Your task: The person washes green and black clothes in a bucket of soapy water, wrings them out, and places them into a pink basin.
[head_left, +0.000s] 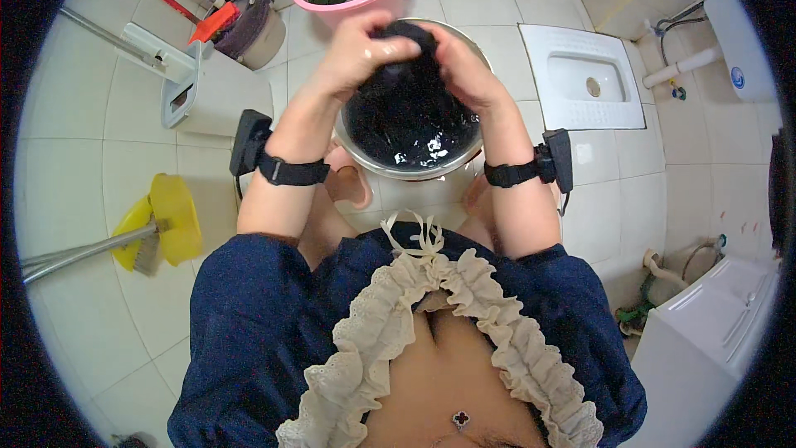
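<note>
A wet black cloth point(412, 36) is bunched between my two hands above a round metal basin point(383, 169). Its lower part hangs toward dark water point(419, 145) that glints near the basin's front. My left hand point(355, 51) grips the cloth from the left, fingers curled over its far side and thumb across it. From the right, my right hand point(466, 73) closes on the same cloth, its fingertips partly hidden behind it. Where the cloth ends and the dark contents begin is hard to make out.
Beyond the basin stands a pink tub point(348, 12) with green clothes. At left are a mop bucket point(259, 33), a white bin point(224, 95) and a yellow dustpan point(176, 220). A squat toilet point(572, 104) lies right; a white cabinet point(705, 323) stands near right.
</note>
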`<action>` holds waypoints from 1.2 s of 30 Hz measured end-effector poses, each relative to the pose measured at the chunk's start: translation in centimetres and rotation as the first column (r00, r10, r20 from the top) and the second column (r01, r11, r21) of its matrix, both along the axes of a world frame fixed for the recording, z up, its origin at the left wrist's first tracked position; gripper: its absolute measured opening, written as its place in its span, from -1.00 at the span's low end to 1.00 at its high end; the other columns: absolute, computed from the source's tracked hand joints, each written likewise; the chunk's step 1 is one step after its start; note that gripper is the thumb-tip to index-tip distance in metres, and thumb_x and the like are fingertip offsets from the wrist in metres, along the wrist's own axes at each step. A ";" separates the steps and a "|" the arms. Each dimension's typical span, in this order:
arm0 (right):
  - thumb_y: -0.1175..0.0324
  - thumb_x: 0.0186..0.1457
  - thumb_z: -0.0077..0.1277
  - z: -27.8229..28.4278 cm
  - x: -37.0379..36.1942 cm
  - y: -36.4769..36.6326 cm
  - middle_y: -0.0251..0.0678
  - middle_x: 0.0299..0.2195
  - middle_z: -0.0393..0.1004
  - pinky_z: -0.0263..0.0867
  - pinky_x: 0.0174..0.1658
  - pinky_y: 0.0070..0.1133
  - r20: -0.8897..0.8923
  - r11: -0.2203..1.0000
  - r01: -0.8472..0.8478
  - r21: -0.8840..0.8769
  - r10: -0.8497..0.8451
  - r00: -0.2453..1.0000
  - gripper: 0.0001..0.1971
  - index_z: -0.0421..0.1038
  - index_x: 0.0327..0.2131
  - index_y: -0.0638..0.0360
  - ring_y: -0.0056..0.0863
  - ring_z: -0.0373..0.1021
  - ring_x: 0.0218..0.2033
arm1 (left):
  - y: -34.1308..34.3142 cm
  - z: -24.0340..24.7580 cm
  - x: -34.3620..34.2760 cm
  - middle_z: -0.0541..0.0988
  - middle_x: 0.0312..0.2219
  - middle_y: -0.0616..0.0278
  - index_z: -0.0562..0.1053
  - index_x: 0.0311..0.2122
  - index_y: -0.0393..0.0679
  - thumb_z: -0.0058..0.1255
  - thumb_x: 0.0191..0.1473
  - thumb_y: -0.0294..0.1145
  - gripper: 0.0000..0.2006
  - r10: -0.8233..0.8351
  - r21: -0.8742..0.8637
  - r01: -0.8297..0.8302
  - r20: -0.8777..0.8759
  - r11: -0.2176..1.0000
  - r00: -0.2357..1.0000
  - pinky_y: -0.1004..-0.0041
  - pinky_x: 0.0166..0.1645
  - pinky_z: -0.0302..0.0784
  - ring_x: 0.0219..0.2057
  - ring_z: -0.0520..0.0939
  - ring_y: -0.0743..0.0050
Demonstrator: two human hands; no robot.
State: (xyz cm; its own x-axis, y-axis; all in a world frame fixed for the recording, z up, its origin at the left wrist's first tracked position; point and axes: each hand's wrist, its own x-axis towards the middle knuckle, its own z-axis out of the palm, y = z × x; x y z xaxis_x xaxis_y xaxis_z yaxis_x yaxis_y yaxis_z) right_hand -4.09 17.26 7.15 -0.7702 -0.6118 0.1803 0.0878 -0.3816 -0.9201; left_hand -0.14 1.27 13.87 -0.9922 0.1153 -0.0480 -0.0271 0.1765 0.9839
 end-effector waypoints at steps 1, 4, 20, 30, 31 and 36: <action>0.27 -0.14 0.03 1.2 0.3 0.8 -0.32 -0.26 0.36 0.18 -0.14 -0.62 -0.110 0.937 -0.058 0.344 0.101 0.989 -0.53 0.23 -0.11 0.25 -0.58 0.27 -0.26 | 0.1 1.3 0.4 0.48 -0.52 0.30 0.45 -0.41 -0.23 0.10 -0.30 -0.43 -0.76 0.097 0.232 -0.097 0.011 0.968 0.995 0.57 -0.36 0.36 -0.49 0.46 0.59; 0.28 -0.22 0.14 -2.6 -0.2 0.3 -0.36 -0.37 0.43 0.24 -0.25 -0.63 -0.248 0.807 0.026 0.590 0.150 0.957 -0.50 0.27 -0.15 0.26 -0.58 0.32 -0.38 | -1.9 4.7 0.5 0.48 -0.47 0.23 0.38 -0.32 -0.25 0.00 -0.24 -0.55 -0.75 0.127 0.541 -0.027 -0.148 0.841 0.981 0.53 -0.32 0.43 -0.45 0.51 0.47; -0.24 -0.06 -0.24 -6.5 -1.0 -2.1 -0.31 -0.56 0.40 0.25 -0.24 -0.58 0.712 0.974 0.225 0.003 -0.160 0.683 -0.39 0.33 -0.25 0.16 -0.50 0.34 -0.44 | 7.4 -8.7 3.4 0.45 -0.48 0.19 0.39 -0.42 -0.19 0.04 -0.22 -0.42 -0.82 0.104 -0.298 -0.365 -0.634 0.882 0.767 0.49 -0.13 0.33 -0.41 0.48 0.26; 0.30 -0.05 -0.18 -9.4 -0.6 -3.4 -0.35 -0.56 0.30 0.18 -0.50 -0.54 0.756 0.911 0.412 0.032 -0.292 0.587 -0.84 0.30 -0.55 0.16 -0.51 0.23 -0.56 | 6.6 -11.4 -0.7 0.45 -0.70 -0.02 0.42 -0.64 -0.26 -0.04 -0.13 -0.34 -0.79 0.333 -0.265 -0.571 -0.597 0.777 0.730 0.34 -0.56 0.36 -0.69 0.48 0.12; 0.30 -0.05 -0.18 -8.4 -0.1 -3.6 -0.34 -0.55 0.31 0.19 -0.48 -0.54 0.765 0.905 0.420 0.072 -0.320 0.559 -0.83 0.31 -0.53 0.18 -0.50 0.24 -0.56 | 6.3 -11.8 -0.8 0.46 -0.71 0.00 0.44 -0.63 -0.27 -0.06 -0.14 -0.33 -0.79 0.356 -0.258 -0.586 -0.589 0.768 0.725 0.35 -0.54 0.38 -0.69 0.49 0.16; 0.19 -0.01 -0.16 -6.5 2.3 -4.5 -0.22 -0.29 0.36 0.19 -0.19 -0.48 0.767 0.901 0.355 0.251 -0.409 0.495 -0.62 0.28 -0.20 0.30 -0.37 0.28 -0.27 | 2.3 -13.9 -0.9 0.45 -0.77 0.15 0.43 -0.66 -0.26 -0.04 -0.10 -0.20 -0.68 0.649 -0.179 -0.641 -0.018 0.746 0.760 0.42 -0.50 0.32 -0.69 0.44 0.45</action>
